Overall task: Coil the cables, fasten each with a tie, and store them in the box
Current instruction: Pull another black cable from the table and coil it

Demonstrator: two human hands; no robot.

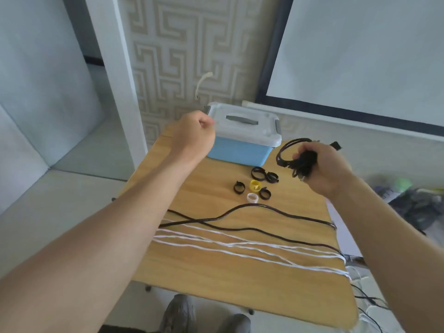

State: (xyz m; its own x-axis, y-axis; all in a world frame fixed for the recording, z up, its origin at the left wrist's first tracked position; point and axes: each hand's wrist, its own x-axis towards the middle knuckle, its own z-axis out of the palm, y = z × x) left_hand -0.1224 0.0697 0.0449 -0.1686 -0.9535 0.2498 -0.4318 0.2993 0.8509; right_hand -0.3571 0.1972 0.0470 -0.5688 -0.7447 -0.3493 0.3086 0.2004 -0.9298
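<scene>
Now the right hand (322,167) grips the coiled black cable (292,156), the left hand (194,135) fisted at the box (242,140) lid.

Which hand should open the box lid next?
Left. The left hand is curled, holding nothing, at the white lid of the blue plastic box. The right hand grips the coiled black cable.

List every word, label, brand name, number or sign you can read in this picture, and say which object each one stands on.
None can be read.
The box and its lid show no label or brand.
The cable ties, the coiled black cable in the right hand and the loose cables on the table bear no legible marks.
The wallpaper shows only a pattern.
</scene>
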